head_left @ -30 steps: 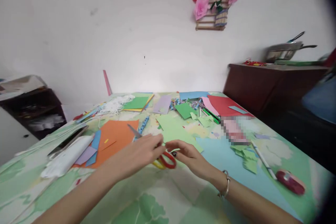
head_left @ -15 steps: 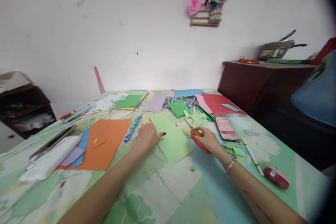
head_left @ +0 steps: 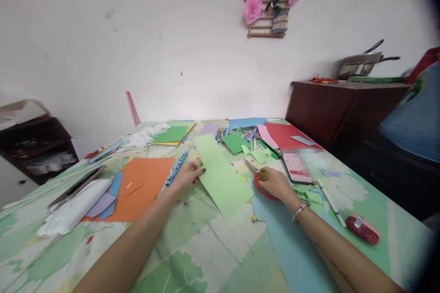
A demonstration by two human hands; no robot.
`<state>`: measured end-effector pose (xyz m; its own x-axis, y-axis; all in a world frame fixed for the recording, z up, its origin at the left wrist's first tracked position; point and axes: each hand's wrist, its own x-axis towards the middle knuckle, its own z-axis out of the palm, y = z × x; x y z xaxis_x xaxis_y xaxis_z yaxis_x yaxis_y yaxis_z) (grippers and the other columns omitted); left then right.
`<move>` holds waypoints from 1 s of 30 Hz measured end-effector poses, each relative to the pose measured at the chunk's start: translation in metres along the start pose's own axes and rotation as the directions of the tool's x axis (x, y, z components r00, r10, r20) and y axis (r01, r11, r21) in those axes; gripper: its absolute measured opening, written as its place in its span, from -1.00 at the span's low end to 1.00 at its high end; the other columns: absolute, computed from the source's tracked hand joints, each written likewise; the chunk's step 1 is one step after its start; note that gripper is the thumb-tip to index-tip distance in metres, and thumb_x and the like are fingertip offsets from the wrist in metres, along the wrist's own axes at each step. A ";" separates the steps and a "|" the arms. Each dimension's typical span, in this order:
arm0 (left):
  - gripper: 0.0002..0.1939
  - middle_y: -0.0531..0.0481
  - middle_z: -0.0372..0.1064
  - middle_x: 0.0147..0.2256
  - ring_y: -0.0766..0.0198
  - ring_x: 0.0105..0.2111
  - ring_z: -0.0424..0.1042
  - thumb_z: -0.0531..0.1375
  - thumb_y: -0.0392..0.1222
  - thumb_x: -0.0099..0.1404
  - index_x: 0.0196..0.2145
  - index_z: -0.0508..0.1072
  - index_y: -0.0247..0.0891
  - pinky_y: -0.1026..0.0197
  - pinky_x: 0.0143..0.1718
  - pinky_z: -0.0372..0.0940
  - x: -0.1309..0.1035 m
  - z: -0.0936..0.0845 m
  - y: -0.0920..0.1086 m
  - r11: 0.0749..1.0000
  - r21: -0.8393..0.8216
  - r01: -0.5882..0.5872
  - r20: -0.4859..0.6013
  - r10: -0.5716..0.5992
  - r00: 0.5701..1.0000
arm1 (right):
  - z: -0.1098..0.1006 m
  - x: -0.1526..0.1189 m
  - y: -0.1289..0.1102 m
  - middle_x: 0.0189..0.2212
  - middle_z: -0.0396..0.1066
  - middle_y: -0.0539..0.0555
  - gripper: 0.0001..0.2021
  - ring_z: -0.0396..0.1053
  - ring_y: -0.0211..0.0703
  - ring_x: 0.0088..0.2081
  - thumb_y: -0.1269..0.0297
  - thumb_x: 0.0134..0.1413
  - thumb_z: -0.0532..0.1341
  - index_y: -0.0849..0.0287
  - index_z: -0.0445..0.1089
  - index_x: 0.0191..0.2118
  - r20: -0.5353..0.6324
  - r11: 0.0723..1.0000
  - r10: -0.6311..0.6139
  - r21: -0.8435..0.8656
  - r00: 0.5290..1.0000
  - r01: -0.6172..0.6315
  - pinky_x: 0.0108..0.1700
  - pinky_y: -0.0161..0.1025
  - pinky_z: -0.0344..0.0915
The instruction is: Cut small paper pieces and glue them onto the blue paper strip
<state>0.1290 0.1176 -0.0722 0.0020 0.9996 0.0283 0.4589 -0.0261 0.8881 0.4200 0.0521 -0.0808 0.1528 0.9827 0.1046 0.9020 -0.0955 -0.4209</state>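
Mid-frame, a bit left of center, your left hand (head_left: 187, 177) is pinched on the left edge of the green sheet (head_left: 222, 176), which runs down and right across the middle of the picture. Just right of that sheet, your right hand (head_left: 277, 185) is closed round the red handles of the scissors (head_left: 253, 166); blades point to the upper left, tips close to the sheet's right edge. Can't really tell how far the blades are parted.

Room-wise, the sheet fills most of the gap between your hands. Your left hand sits just beside the blue stick (head_left: 177, 168), with the orange sheet (head_left: 149, 181) farther left. Your right hand has it tighter: phone (head_left: 297, 168) close by on its upper right, scraps (head_left: 311, 196) near your wrist, blue sheet (head_left: 295, 256) under your forearm, then the marker (head_left: 331, 203) farther right. Widest stretch of bare cloth (head_left: 199, 247) is bottom center, between your forearms.
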 end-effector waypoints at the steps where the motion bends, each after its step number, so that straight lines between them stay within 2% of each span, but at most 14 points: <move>1: -0.73 0.10 0.25 -0.64 0.33 -0.65 0.27 0.23 -0.04 -0.06 -0.53 0.27 -0.26 0.31 -0.63 0.12 0.000 -0.007 0.002 0.997 -0.069 -0.024 -0.057 0.020 0.998 | -0.001 0.000 0.000 -0.20 0.45 0.16 -0.63 0.36 0.00 -0.20 0.26 -0.12 0.17 0.16 0.37 -0.10 0.002 1.000 0.000 0.001 1.000 0.000 -0.38 -0.32 0.08; 4: -0.73 0.15 0.22 -0.64 0.43 -0.70 0.19 0.19 -0.03 0.00 -0.43 0.24 -0.24 0.36 -0.66 0.09 0.002 -0.039 0.004 0.966 -0.226 -0.122 -0.300 0.051 0.953 | -0.004 0.000 0.000 -0.19 0.45 0.11 -0.64 0.38 -0.05 -0.24 0.14 -0.03 0.12 0.11 0.35 -0.09 0.007 1.000 0.005 0.006 1.000 -0.005 -0.40 -0.33 0.10; 6: -0.75 0.19 0.19 -0.63 0.46 -0.71 0.14 0.15 -0.03 0.06 -0.41 0.19 -0.22 0.39 -0.68 0.04 0.005 -0.063 0.002 0.942 -0.286 -0.174 -0.456 0.026 0.890 | -0.004 -0.001 -0.001 -0.20 0.45 0.11 -0.64 0.38 -0.06 -0.25 0.10 0.01 0.09 0.10 0.34 -0.08 0.010 1.000 0.000 0.005 1.000 0.000 -0.40 -0.33 0.10; 7: -0.75 0.21 0.16 -0.65 0.48 -0.73 0.09 0.17 -0.06 0.05 -0.42 0.18 -0.22 0.40 -0.69 0.02 0.006 -0.074 -0.001 0.924 -0.324 -0.206 -0.535 0.001 0.845 | -0.004 -0.001 -0.001 -0.20 0.45 0.12 -0.64 0.38 -0.06 -0.24 0.11 0.00 0.10 0.10 0.34 -0.08 0.012 1.000 -0.006 0.000 1.000 0.006 -0.39 -0.33 0.10; 8: -0.72 0.25 0.10 -0.69 0.50 -0.75 0.04 0.23 -0.12 -0.02 -0.46 0.18 -0.23 0.40 -0.72 -0.01 0.007 -0.083 -0.004 0.861 -0.429 -0.273 -0.628 -0.067 0.775 | -0.003 -0.001 -0.002 -0.20 0.45 0.13 -0.64 0.38 -0.05 -0.23 0.13 -0.01 0.11 0.11 0.35 -0.08 0.013 1.000 -0.013 -0.007 1.000 0.013 -0.38 -0.33 0.10; 9: -0.73 0.27 0.05 -0.70 0.51 -0.76 0.02 0.23 -0.14 -0.01 -0.47 0.16 -0.22 0.41 -0.72 -0.01 0.007 -0.090 -0.007 0.843 -0.459 -0.281 -0.638 -0.092 0.765 | -0.002 -0.002 -0.002 -0.20 0.45 0.14 -0.64 0.38 -0.04 -0.21 0.17 -0.03 0.13 0.12 0.35 -0.08 0.015 1.000 -0.020 -0.014 1.000 0.020 -0.36 -0.32 0.10; 11: -0.75 0.27 0.05 -0.69 0.52 -0.75 0.07 0.22 -0.17 0.00 -0.49 0.16 -0.23 0.43 -0.69 0.05 0.007 -0.093 -0.013 0.814 -0.513 -0.273 -0.609 -0.120 0.784 | 0.000 -0.002 -0.003 -0.20 0.45 0.16 -0.64 0.37 -0.02 -0.19 0.23 -0.07 0.16 0.14 0.36 -0.08 0.017 0.999 -0.031 -0.027 0.999 0.031 -0.34 -0.32 0.09; 13: -0.79 0.23 0.12 -0.65 0.50 -0.69 0.21 0.20 -0.19 0.03 -0.49 0.17 -0.24 0.42 -0.61 0.17 0.005 -0.082 -0.016 0.813 -0.536 -0.225 -0.524 -0.111 0.845 | 0.000 -0.003 -0.003 -0.19 0.45 0.17 -0.63 0.36 -0.02 -0.18 0.26 -0.08 0.16 0.15 0.35 -0.07 0.020 0.999 -0.035 -0.033 0.999 0.035 -0.33 -0.32 0.09; 17: -0.84 0.12 0.24 -0.61 0.35 -0.55 0.40 0.18 -0.24 0.05 -0.45 0.22 -0.25 0.29 -0.44 0.32 0.008 -0.032 -0.014 0.860 -0.500 -0.100 -0.311 -0.071 0.948 | -0.002 -0.003 -0.004 -0.19 0.45 0.18 -0.63 0.36 -0.01 -0.18 0.25 -0.07 0.16 0.17 0.35 -0.07 0.023 0.999 -0.018 -0.037 1.000 0.019 -0.35 -0.32 0.08; 19: -0.87 0.05 0.31 -0.57 0.31 -0.51 0.43 0.16 -0.25 0.07 -0.42 0.24 -0.27 0.24 -0.39 0.34 0.013 -0.009 -0.010 0.901 -0.430 -0.053 -0.216 -0.045 0.975 | -0.003 -0.004 -0.004 -0.19 0.44 0.19 -0.63 0.37 0.00 -0.20 0.24 -0.07 0.15 0.17 0.36 -0.07 0.023 0.999 -0.009 -0.041 1.000 0.010 -0.37 -0.32 0.08; 21: -0.88 -0.01 0.35 -0.53 0.28 -0.48 0.44 0.16 -0.25 0.08 -0.39 0.29 -0.29 0.21 -0.36 0.34 0.019 0.007 -0.006 0.945 -0.325 -0.028 -0.131 -0.016 0.991 | -0.004 -0.005 -0.005 -0.19 0.44 0.19 -0.62 0.37 0.00 -0.20 0.24 -0.06 0.14 0.18 0.35 -0.07 0.025 0.999 -0.005 -0.045 1.000 0.006 -0.38 -0.32 0.08; 23: -0.85 -0.06 0.39 -0.46 0.25 -0.42 0.44 0.17 -0.25 0.05 -0.36 0.32 -0.30 0.21 -0.32 0.32 0.024 0.012 -0.001 0.981 -0.194 -0.023 -0.067 0.010 0.998 | -0.004 -0.005 -0.005 -0.18 0.44 0.18 -0.62 0.36 -0.01 -0.19 0.23 -0.06 0.14 0.18 0.35 -0.07 0.030 0.999 -0.004 -0.050 1.000 0.006 -0.38 -0.32 0.08; 26: -0.76 -0.09 0.39 -0.35 0.16 -0.28 0.40 0.25 -0.21 -0.06 -0.39 0.32 -0.27 0.20 -0.29 0.26 0.021 0.007 0.003 0.999 0.037 -0.029 -0.021 0.030 0.999 | -0.003 -0.003 -0.004 -0.19 0.44 0.17 -0.64 0.36 -0.01 -0.19 0.24 -0.05 0.13 0.18 0.35 -0.08 0.038 0.998 0.000 -0.062 0.999 0.002 -0.38 -0.32 0.07; 30: -0.62 -0.06 0.34 -0.47 -0.02 -0.27 0.35 0.37 -0.21 -0.40 -0.62 0.25 -0.25 0.18 -0.35 0.19 -0.004 -0.006 0.003 0.950 0.312 -0.029 0.091 0.001 0.996 | -0.002 0.000 -0.003 -0.27 0.45 0.20 -0.66 0.37 0.00 -0.22 0.20 -0.02 0.11 0.22 0.34 -0.10 0.046 0.997 0.015 -0.080 0.999 -0.011 -0.41 -0.32 0.05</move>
<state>0.1253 0.1134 -0.0673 0.0833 0.9964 -0.0129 0.7130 -0.0505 0.6994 0.4180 0.0522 -0.0781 0.1472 0.9875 0.0564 0.9297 -0.1187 -0.3486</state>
